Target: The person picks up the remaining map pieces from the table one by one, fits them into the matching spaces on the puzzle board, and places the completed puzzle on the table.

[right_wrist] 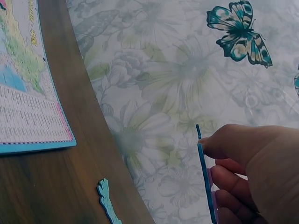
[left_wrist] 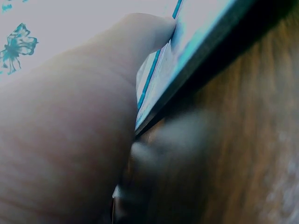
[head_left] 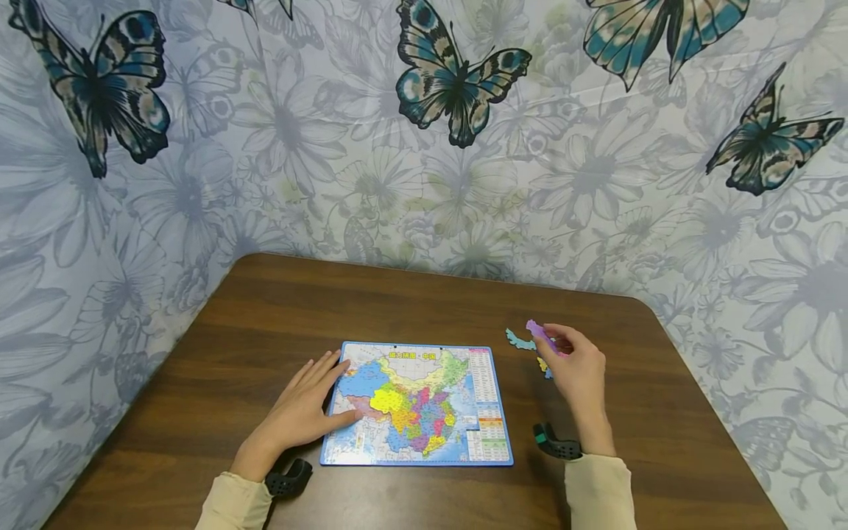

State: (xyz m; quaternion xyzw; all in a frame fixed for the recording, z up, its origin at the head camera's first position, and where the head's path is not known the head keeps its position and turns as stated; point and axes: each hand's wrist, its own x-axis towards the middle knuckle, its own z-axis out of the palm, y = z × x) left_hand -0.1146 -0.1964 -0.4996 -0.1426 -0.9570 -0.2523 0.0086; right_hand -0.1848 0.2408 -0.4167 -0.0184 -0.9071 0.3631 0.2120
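Head view: the right grip [head_left: 580, 362] pinches a purple piece [head_left: 535, 330] beyond the right side of the map board [head_left: 478, 455]; the left grip [head_left: 299, 406], fingers outstretched, rests on the board's left side. A slack pinch could drop the thin piece.

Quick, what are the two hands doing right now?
Left hand: open, fingers spread, resting on the left edge of the map board.
Right hand: closed, pinching a purple puzzle piece between thumb and fingers.

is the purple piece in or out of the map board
Out: the right hand pinches the purple piece, off to the right of the map board.
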